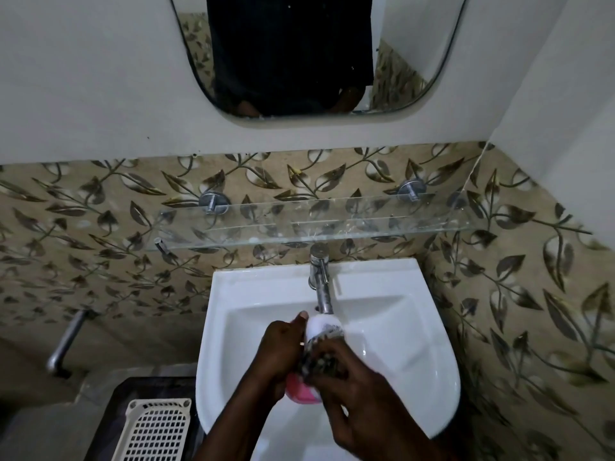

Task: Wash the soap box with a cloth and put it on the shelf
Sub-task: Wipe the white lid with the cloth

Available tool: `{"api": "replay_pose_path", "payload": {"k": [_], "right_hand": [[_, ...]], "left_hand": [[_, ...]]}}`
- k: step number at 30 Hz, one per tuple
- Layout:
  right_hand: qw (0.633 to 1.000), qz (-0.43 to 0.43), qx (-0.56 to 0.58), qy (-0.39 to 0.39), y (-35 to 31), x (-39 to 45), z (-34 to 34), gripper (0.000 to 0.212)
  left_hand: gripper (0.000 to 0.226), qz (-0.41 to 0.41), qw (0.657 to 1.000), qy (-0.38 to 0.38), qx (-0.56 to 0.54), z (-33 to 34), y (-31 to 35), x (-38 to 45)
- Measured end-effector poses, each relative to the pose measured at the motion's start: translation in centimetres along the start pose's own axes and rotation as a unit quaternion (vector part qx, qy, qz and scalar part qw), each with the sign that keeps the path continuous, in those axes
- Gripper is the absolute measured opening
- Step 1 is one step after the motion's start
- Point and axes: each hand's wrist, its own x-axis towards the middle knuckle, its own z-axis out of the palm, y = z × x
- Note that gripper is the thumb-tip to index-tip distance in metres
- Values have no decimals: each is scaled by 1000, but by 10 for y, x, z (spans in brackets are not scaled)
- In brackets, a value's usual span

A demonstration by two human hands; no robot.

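Head view: soap box [321,326] between gripping fingers [301,319] (cloth-wrapped).

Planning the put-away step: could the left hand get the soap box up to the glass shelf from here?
Probably yes: the glass shelf looks bare directly above the tap, and nothing stands between it and the left hand holding the soap box.

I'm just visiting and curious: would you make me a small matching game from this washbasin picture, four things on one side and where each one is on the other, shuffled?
Things:
1. glass shelf
2. soap box
3. cloth
4. mirror

Places:
A. held in the left hand, over the sink
B. on the white wall, topmost
C. on the leaf-patterned tiles, above the tap
D. under the right hand, against the soap box

Pairs: 1-C, 2-A, 3-D, 4-B
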Motion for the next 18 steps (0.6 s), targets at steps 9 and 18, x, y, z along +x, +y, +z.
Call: {"api": "replay_pose_path", "payload": {"k": [9,18], "right_hand": [[929,203,293,97,1,16,9,25],[559,373,725,151,3,127,49,23]], "left_hand": [[54,-22,980,190,-57,-50,-6,12],[36,-48,962,266,-43,-129,-31,-9]]}}
